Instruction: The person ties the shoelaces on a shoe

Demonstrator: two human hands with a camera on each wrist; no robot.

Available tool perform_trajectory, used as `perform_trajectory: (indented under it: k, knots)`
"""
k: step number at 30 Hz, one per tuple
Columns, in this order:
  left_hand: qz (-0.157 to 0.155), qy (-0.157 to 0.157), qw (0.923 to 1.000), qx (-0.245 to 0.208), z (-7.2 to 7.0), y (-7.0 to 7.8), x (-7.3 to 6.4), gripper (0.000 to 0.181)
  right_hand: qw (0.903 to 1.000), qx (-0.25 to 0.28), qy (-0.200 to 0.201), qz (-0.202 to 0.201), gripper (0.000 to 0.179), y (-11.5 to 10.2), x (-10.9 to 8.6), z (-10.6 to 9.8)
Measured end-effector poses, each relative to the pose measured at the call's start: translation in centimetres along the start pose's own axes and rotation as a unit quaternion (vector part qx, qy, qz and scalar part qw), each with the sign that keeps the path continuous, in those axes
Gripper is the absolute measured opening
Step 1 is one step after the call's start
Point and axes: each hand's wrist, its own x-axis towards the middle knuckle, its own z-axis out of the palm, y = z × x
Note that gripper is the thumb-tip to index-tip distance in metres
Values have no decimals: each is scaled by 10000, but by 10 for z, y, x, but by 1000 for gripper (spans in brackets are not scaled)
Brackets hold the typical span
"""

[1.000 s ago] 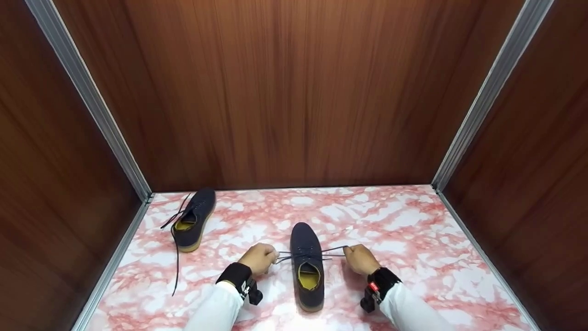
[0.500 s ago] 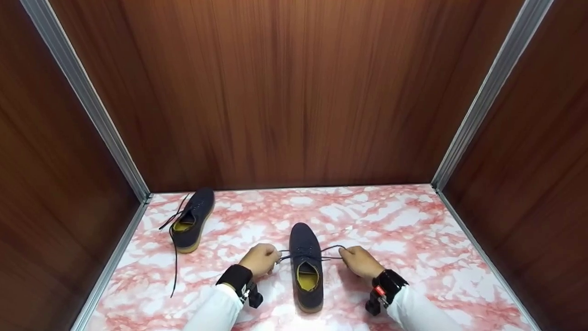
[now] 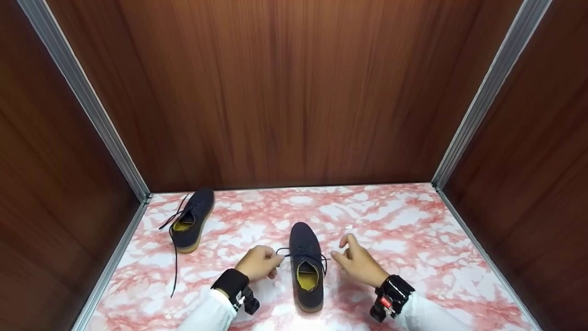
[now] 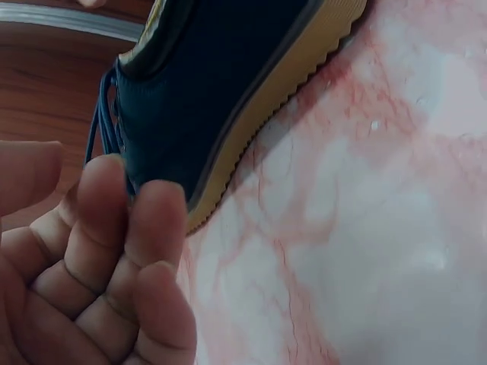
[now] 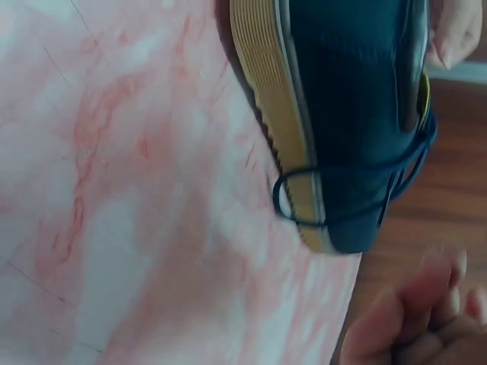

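A dark navy lace-up shoe (image 3: 303,239) with a yellow lining and tan sole stands upright, toe pointing away. Its lace is tied in a bow; one loop (image 5: 293,194) hangs down the right side in the right wrist view. My left hand (image 3: 260,264) is beside the left loop, fingers loosely bent; in the left wrist view the thumb is apart from the fingertips and no lace shows between them. My right hand (image 3: 359,263) is just right of the shoe, thumb and index finger spread, holding nothing.
Another navy shoe (image 3: 195,216) stands at the back left, its laces loose and one end trailing forward on the pink-and-white marbled surface (image 3: 390,230). Brown wood-grain panels (image 3: 294,92) with grey metal edging rise at the back and both sides.
My right hand has let go of its loop, which dropped against the shoe's side, and its fingers have spread. My left fingers have loosened and the left loop has gone slack.
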Motion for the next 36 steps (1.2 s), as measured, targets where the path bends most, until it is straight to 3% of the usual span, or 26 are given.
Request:
perform_trajectory:
  k: [3, 6, 11, 16, 19, 24, 32, 36]
  knots:
    - [61, -285, 9996, -33, 5, 3, -1, 33, 9971, -121, -633, -401, 25, -7, -5, 4]
    - [91, -501, 9987, 19, 12, 6, -1, 31, 9902, -600, -1070, -670, 26, -14, -9, 9]
    - [-33, -678, 9977, -11, 26, 7, -3, 29, 9765, -1300, -1387, -1013, 34, -21, -15, 15]
    - [-187, -720, 9971, -183, 38, 4, -6, 40, 9690, -1340, -1658, -1250, 36, -22, -18, 20]
    - [-209, -694, 9971, -246, 44, 2, -8, 47, 9672, -1348, -1622, -1417, 32, -20, -20, 25]
    - [-209, -585, 9968, -508, 54, 3, -12, 49, 9650, -1443, -1232, -1811, 24, -17, -24, 35]
    - [310, -37, 9980, 544, 64, 12, -14, 45, 9659, -1430, -916, -1953, 20, -10, -30, 40]
    - [355, 60, 9972, 661, 66, 17, -11, 51, 9678, -1403, -835, -1914, 22, -8, -28, 39]
